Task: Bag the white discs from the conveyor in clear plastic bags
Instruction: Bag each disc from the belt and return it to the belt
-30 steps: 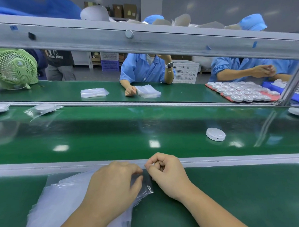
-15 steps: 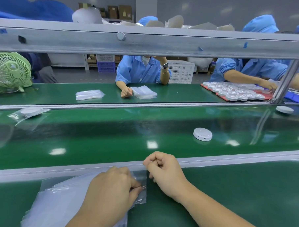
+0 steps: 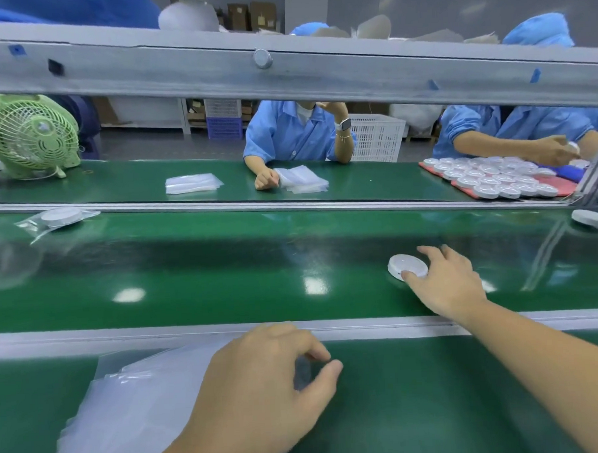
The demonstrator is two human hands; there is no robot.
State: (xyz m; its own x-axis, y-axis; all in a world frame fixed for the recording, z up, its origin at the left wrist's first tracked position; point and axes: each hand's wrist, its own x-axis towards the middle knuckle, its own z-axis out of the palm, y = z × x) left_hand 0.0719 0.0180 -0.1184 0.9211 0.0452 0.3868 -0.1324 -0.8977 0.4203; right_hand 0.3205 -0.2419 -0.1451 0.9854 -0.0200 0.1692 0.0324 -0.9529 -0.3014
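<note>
A white disc (image 3: 403, 264) lies on the green conveyor belt (image 3: 224, 270) to the right of centre. My right hand (image 3: 447, 281) reaches over the belt and grips the disc, thumb on its near edge and fingers at its far side. On the near green ledge lies a stack of clear plastic bags (image 3: 127, 405). My left hand (image 3: 263, 382) rests on the stack and pinches the corner of the top clear bag (image 3: 302, 373) between thumb and fingertips. Another white disc (image 3: 590, 217) sits on the belt at the far right.
A bagged disc (image 3: 62, 216) lies on the belt at far left. A metal rail (image 3: 284, 76) crosses overhead. Across the belt sit people in blue, bag piles (image 3: 193, 183), a red tray of several discs (image 3: 494, 180) and a green fan (image 3: 29, 133).
My right hand left the bag stack and reached out over the belt to the white disc. The disc has drifted left. My left hand stays on the bags, now pinching one alone.
</note>
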